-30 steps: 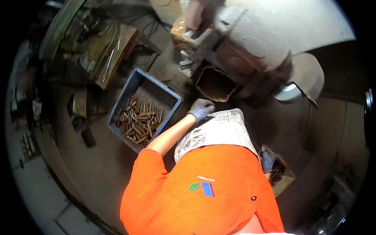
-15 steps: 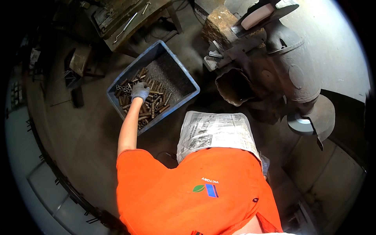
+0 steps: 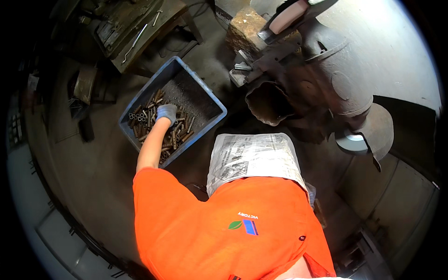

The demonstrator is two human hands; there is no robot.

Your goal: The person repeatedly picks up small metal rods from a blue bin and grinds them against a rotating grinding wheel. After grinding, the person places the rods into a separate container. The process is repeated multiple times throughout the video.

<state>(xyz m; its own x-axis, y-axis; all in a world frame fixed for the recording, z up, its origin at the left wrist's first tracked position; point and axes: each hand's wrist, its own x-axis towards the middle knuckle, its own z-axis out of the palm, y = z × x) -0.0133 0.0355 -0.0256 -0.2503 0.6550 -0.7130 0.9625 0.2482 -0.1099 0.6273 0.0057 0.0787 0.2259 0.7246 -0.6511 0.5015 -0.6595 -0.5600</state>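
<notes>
My left hand (image 3: 166, 113), in a grey glove, reaches down into a blue plastic bin (image 3: 212, 106) on the floor to my left. Its fingers curl into a pile of short rusty metal tubes (image 3: 173, 137) that fills the bin's near half. The far half of the bin shows bare grey bottom. My bare forearm runs from my orange sleeve to the bin. My right hand is hidden behind my torso. A sheet of newspaper (image 3: 252, 156) lies spread over my lap.
A heavy dark grinding machine (image 3: 336, 70) with a pale wheel (image 3: 289, 14) stands ahead on the right, a rusty open chute (image 3: 268, 100) below it. A metal bench with tools (image 3: 135, 28) stands at the upper left. Concrete floor surrounds the bin.
One second ago my left hand was by the newspaper near the chute. It moved left into the bin and has stayed on the tubes since half a second ago.
</notes>
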